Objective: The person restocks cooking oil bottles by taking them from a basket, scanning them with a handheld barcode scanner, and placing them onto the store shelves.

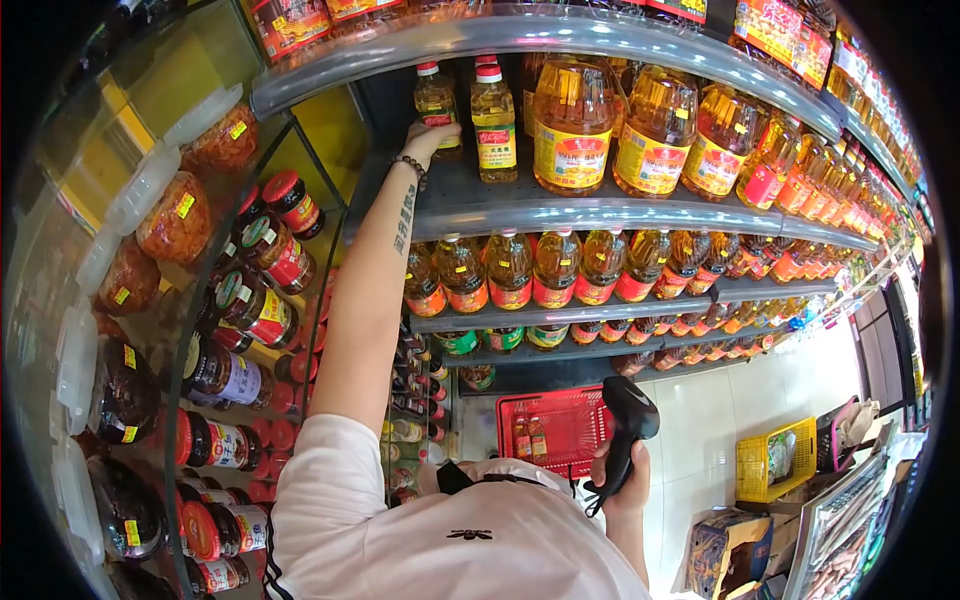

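Note:
My left hand (pixel 433 140) reaches up to the upper shelf, its fingers wrapped round a small oil bottle (pixel 436 97) with a red cap, which stands upright. Just right of it is a similar oil bottle (pixel 493 125) with a yellow and red label. Further right on that shelf are large oil jugs (pixel 573 130). Low in the view, at my right side, my right hand (pixel 625 478) is closed round the handle of a black handheld scanner (pixel 630 412), whose head points up.
A red basket (pixel 505 412) holding two small bottles is on the floor. Glass shelves at the left hold jars (pixel 268 318) and lidded tubs (pixel 176 215). A yellow crate (pixel 760 465) and a cardboard box (pixel 722 553) lie at the lower right. Shelf edges (pixel 620 215) curve across the view.

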Demonstrator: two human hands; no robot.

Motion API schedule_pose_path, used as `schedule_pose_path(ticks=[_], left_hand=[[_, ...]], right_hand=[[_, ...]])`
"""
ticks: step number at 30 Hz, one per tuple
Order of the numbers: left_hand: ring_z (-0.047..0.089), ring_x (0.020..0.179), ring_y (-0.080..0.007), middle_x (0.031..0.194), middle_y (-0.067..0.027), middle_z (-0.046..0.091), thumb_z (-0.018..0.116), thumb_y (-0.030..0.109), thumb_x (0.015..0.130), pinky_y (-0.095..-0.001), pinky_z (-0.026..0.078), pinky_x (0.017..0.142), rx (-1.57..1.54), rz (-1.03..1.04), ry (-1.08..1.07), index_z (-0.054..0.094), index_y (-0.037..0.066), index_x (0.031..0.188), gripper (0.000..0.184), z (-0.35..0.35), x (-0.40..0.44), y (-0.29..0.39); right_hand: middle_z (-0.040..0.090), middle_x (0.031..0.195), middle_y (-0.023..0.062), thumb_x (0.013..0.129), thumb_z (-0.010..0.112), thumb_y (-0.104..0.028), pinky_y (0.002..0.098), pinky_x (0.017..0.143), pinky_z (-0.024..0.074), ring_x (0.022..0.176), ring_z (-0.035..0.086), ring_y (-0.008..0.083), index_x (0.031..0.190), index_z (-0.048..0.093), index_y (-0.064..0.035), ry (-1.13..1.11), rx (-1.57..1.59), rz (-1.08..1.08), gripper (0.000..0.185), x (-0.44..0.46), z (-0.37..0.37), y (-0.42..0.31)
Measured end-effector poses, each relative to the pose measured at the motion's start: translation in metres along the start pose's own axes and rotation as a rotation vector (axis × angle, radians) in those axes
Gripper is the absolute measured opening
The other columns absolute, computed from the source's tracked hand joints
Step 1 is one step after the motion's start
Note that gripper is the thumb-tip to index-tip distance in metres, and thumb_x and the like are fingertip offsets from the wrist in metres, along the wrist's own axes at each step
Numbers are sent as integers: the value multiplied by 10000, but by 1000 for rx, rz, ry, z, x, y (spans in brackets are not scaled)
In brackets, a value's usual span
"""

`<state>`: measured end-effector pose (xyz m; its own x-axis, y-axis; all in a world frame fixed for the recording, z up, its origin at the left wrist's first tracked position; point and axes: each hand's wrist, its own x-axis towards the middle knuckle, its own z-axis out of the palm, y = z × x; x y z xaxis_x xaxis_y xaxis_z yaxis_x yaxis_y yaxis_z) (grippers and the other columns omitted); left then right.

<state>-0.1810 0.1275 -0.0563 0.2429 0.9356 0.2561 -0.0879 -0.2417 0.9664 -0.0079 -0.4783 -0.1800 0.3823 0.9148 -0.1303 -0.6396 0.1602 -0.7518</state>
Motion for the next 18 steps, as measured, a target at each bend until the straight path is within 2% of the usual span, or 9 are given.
schedule_pose_path(ticks=[13, 17, 18], left_hand=[[679, 905, -186, 1006, -105, 694, 804, 57, 719, -320, 538, 793, 3, 37, 45, 627, -26, 1094, 423, -2, 7, -9], [683, 878, -187, 981, -106, 698, 806, 48, 711, -317, 544, 779, 0, -17, 23, 637, -19, 1072, 405, 4, -8, 4], [685, 868, -187, 971, -104, 699, 806, 46, 708, -316, 546, 773, -6, -20, 11, 641, -19, 1063, 397, 4, -7, 5]], right_hand=[[639, 821, 106, 984, 458, -446, 252, 459, 384, 490, 516, 149, 1296, 468, 34, 45, 4, -14, 573, -2, -3, -1], [643, 827, 103, 986, 454, -449, 252, 461, 392, 500, 527, 151, 1296, 471, 28, 26, 5, -21, 569, 0, -4, -1], [647, 831, 131, 970, 492, -433, 266, 446, 413, 487, 538, 164, 1269, 472, 34, 18, 49, -22, 555, 1, -6, 0]])
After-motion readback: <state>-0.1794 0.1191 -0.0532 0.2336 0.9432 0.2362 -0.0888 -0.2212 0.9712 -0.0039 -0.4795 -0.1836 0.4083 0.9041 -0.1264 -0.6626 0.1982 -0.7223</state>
